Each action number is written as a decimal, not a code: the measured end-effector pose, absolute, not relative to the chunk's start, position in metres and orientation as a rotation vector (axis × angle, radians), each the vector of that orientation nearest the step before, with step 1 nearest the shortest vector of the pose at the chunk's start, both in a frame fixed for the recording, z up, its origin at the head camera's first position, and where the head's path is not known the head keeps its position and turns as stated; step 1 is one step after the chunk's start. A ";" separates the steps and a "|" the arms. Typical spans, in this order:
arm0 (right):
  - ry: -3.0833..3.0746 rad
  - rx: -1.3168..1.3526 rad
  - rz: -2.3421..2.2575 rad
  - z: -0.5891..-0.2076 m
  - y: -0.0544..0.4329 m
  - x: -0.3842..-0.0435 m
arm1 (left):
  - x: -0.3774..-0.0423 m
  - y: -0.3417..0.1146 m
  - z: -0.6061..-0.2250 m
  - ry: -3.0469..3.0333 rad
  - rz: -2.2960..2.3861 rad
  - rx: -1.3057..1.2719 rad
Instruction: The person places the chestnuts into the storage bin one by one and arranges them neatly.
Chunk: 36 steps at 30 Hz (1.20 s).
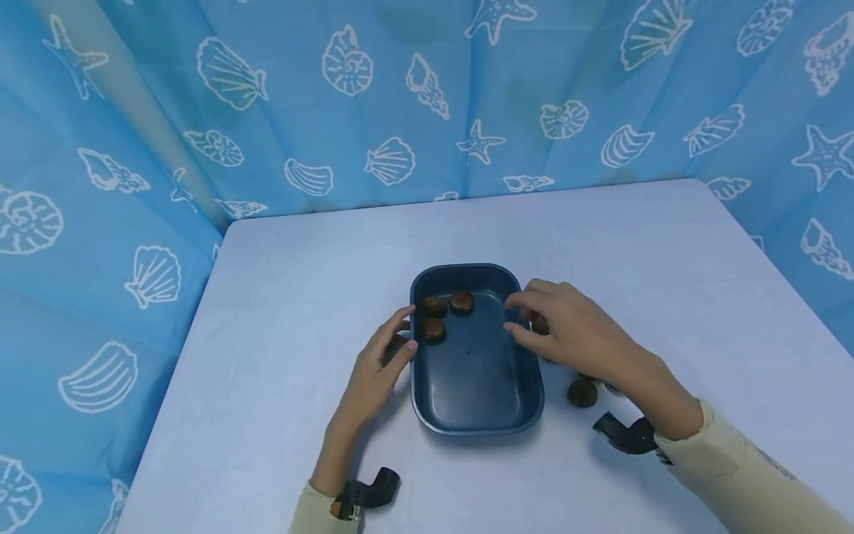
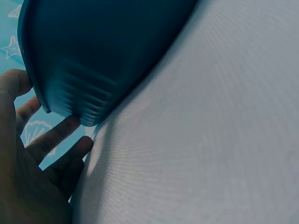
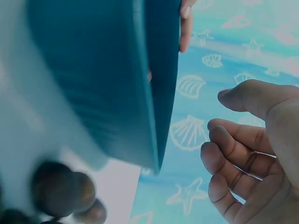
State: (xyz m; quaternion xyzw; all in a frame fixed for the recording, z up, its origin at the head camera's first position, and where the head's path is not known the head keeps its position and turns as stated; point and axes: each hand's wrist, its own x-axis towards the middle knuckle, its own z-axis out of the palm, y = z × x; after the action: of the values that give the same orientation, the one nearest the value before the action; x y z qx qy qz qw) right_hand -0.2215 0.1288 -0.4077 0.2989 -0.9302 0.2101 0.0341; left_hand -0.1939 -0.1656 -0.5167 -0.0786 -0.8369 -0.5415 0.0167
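A dark blue rectangular tray (image 1: 477,382) stands on the white-covered table. Three round, glossy brown pieces (image 1: 434,331) lie in its far left part. My left hand (image 1: 373,374) is at the left side, its fingertips at the rim; the left wrist view shows spread fingers against the tray's outer wall (image 2: 93,51). Over the right rim hovers my right hand (image 1: 577,326), thumb and fingers apart. Nothing shows between those loosely bent fingers in the right wrist view. More brown pieces (image 1: 583,393) lie right of the tray, partly hidden beneath my right hand and wrist.
The white tablecloth (image 1: 320,297) spreads around the tray. Behind and left of the table hangs a blue curtain (image 1: 280,89) with white shell prints. A black wrist mount (image 1: 627,434) sits on my right wrist, another (image 1: 370,489) on my left.
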 end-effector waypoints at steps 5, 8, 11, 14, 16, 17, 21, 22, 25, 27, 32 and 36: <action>-2.853 0.847 0.666 -0.416 0.155 -0.212 | -0.193 -0.164 -0.518 -2.602 -1.702 -0.252; -2.864 0.785 0.657 -0.422 0.169 -0.208 | -0.192 -0.164 -0.518 -2.614 -1.699 -0.242; -2.878 0.724 0.634 -0.427 0.181 -0.203 | -0.192 -0.164 -0.517 -2.624 -1.689 -0.229; -2.873 0.688 0.637 -0.432 0.193 -0.199 | -0.192 -0.164 -0.516 -2.628 -1.677 -0.222; -2.868 0.671 0.642 -0.435 0.200 -0.195 | -0.192 -0.164 -0.516 -2.630 -1.667 -0.217; -2.872 0.661 0.642 -0.437 0.204 -0.194 | -0.192 -0.164 -0.516 -2.630 -1.664 -0.217; -2.932 0.614 0.623 -0.443 0.221 -0.187 | -0.193 -0.164 -0.515 -2.638 -1.660 -0.214; -2.951 0.607 0.618 -0.444 0.224 -0.186 | -0.193 -0.164 -0.514 -2.637 -1.661 -0.216; -2.997 0.593 0.602 -0.448 0.234 -0.183 | -0.192 -0.165 -0.513 -2.628 -1.676 -0.223; -3.013 0.588 0.595 -0.452 0.239 -0.181 | -0.192 -0.165 -0.512 -2.621 -1.689 -0.229; -3.050 0.555 0.581 -0.462 0.252 -0.177 | -0.191 -0.164 -0.511 -2.616 -1.703 -0.236; -3.072 0.549 0.555 -0.470 0.259 -0.175 | -0.191 -0.164 -0.511 -2.614 -1.698 -0.238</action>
State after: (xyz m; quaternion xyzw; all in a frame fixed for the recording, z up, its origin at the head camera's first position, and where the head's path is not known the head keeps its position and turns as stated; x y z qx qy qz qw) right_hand -0.1751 0.2592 -0.4701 0.1731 -0.9691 0.1751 -0.0140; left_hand -0.1910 -0.1637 -0.5106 -0.0763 -0.8361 -0.5432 0.0076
